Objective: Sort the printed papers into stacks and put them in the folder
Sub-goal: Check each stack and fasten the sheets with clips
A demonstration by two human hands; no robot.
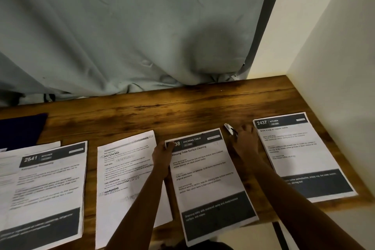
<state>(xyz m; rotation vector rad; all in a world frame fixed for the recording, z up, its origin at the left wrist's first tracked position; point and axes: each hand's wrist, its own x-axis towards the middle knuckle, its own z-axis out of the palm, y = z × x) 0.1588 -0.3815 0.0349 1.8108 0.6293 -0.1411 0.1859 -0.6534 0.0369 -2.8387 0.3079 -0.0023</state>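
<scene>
One sheet (205, 178) edge in left hand (162, 153)

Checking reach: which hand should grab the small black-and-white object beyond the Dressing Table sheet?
Probably the right hand: it lies beside the object, while the left hand holds the Dressing Table sheet.

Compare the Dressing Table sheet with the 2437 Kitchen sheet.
The left hand holds the Dressing Table sheet at its top-left corner; no hand is on the 2437 Kitchen sheet. The Dressing Table sheet's bottom overhangs the front edge of the table; the 2437 Kitchen sheet lies fully on it, nearer the wall. Both share one layout: dark header bar, black text, dark bottom band.
</scene>
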